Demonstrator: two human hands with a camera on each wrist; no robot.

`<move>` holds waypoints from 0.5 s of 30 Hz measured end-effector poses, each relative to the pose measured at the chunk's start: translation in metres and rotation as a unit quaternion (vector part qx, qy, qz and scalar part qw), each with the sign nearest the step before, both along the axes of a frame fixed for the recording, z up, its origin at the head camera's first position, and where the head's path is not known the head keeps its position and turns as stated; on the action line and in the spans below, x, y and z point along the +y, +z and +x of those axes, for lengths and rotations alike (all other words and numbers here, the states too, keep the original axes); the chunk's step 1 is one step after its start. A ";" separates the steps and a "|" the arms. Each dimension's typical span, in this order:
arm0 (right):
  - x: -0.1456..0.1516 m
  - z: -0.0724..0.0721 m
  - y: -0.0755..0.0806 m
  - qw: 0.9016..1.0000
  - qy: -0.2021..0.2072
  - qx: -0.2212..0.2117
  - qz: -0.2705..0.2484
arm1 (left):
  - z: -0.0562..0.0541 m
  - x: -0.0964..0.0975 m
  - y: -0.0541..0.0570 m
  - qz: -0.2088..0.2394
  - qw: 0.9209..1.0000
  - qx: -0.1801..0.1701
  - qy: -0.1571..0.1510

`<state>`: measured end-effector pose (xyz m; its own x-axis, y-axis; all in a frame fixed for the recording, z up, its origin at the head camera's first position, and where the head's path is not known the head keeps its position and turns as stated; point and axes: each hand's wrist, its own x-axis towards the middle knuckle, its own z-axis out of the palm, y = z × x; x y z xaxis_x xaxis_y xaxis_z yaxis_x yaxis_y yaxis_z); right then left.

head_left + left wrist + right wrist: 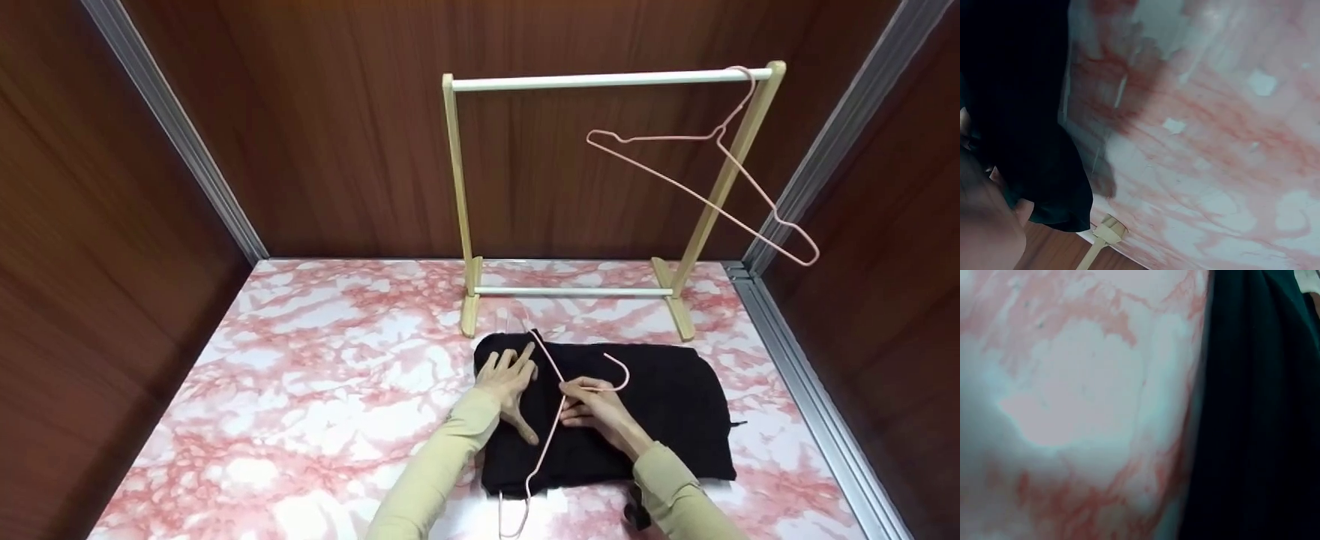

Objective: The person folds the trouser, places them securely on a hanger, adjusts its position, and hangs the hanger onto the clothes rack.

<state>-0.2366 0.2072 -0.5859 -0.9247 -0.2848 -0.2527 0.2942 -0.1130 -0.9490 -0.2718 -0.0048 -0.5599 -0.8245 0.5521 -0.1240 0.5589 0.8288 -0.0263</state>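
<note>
Black folded cloth (667, 405) lies on the table, a thin cord end showing at its right edge. Across its left part lies a pink wire hanger (550, 437), its hook (622, 371) pointing right. My right hand (600, 409) pinches that hanger near the base of the hook. With fingers spread, my left hand (510, 382) rests on the cloth just left of the hanger. In the left wrist view, part of the left hand (988, 219) shows beside the dark cloth (1033, 112). Only the cloth's edge (1252, 416) and the tabletop fill most of the right wrist view.
Behind the cloth stands a wooden rack with a white rail (600, 80). A second pink hanger (675, 180) hangs at its right end. The pink-and-white marbled table (315, 390) is bounded by brown wood-look panels (352, 135) and metal posts (180, 127).
</note>
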 end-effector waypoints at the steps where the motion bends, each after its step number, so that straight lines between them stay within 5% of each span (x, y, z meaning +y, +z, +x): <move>1: 0.000 0.000 -0.001 1.000 0.001 -0.002 -0.003 | -0.002 0.001 -0.001 -0.003 1.000 -0.005 0.003; 9: 0.001 0.000 -0.003 1.000 -0.005 -0.013 -0.017 | -0.007 0.002 -0.008 0.028 1.000 0.010 -0.005; 13: 0.000 0.000 -0.003 0.999 -0.016 -0.012 -0.028 | -0.005 -0.007 -0.006 0.109 0.994 -0.018 -0.013; 15: 0.000 0.000 -0.003 0.999 -0.022 -0.007 -0.033 | -0.004 -0.014 -0.003 0.181 0.982 -0.045 -0.017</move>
